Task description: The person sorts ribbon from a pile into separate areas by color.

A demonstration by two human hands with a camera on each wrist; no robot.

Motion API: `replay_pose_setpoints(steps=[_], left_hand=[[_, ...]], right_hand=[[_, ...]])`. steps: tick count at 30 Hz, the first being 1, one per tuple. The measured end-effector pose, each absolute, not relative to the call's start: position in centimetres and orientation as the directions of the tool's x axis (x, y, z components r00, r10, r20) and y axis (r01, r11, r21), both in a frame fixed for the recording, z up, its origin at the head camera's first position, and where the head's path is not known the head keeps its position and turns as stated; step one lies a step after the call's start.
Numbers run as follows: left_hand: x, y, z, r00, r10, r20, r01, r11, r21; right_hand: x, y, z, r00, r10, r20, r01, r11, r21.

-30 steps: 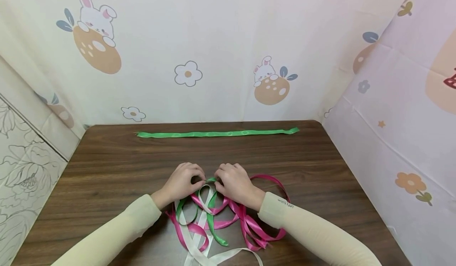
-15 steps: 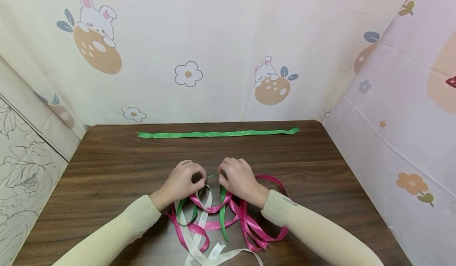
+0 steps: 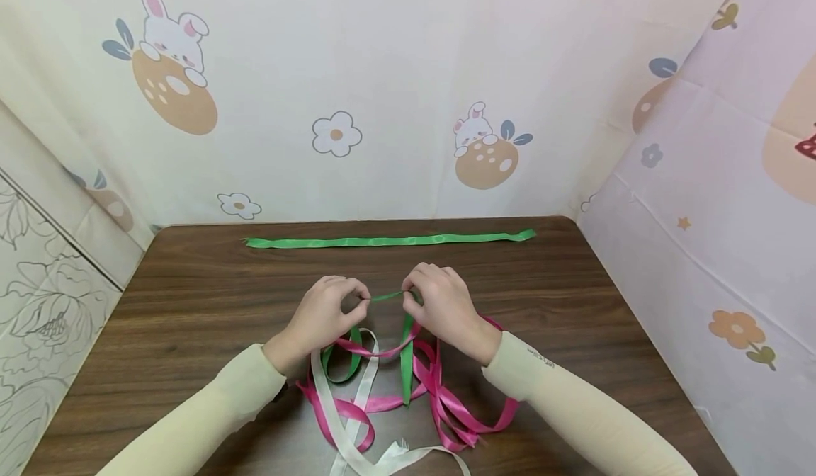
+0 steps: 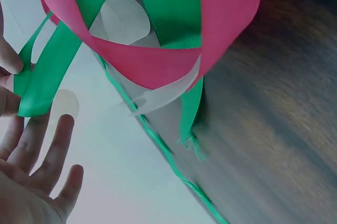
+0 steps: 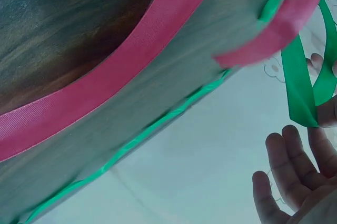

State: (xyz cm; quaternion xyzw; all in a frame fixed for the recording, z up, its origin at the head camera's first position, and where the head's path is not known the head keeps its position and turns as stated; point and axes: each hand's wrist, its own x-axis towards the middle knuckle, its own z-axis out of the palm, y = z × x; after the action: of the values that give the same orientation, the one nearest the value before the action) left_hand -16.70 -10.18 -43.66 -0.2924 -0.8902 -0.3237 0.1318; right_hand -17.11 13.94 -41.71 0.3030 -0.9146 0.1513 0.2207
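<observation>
- Green ribbon (image 3: 386, 296): located in front of me, above the near half of the surface (image 3: 210, 285), with a short stretch spanning straight between my hands.
- Left hand (image 3: 325, 316): thumb and forefinger pinch one side of that stretch; a green loop hangs beneath. In the wrist view, the remaining fingers stand free.
- Right hand (image 3: 443, 309): matching pinch on the other side, with a tail dropping below it. Hands are apart from each other.
- Probable reason for the grip: two fingertip holds take slack out of the span and lift it clear of the other ribbons.
- Pink ribbon (image 3: 385, 404) and white ribbon (image 3: 329, 406): loosely looped beneath my hands, in no order I can identify. A pink strand sags between the hands; whether it is caught with the green, I cannot tell.
- Second green ribbon (image 3: 389, 241): laid straight along the far edge, well apart from the rest, presumably so it cannot snarl with them.
</observation>
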Motion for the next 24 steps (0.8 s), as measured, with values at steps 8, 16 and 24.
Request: replay_pose_setpoints(steps=[8,16,24], left_hand=[[-16.9,-10.1,-43.6,-0.754,0.417,0.508,0.642,0.630,0.436],[-17.0,-10.4,-43.4,-0.689,0.415,0.594,0.687,0.636,0.352],[-17.2,-11.3,-42.5,-0.609,0.423,0.671,0.731,0.628,0.267]], right_hand=[[-17.1,14.4,-41.1,-0.712,-0.482,0.511,-0.618,0.775,-0.131],[-17.6,15.4,-40.3,-0.699,-0.466,0.543,-0.609,0.786,-0.109],[-18.2,17.0,-39.2,-0.668,-0.433,0.605,-0.604,0.791,-0.100]])
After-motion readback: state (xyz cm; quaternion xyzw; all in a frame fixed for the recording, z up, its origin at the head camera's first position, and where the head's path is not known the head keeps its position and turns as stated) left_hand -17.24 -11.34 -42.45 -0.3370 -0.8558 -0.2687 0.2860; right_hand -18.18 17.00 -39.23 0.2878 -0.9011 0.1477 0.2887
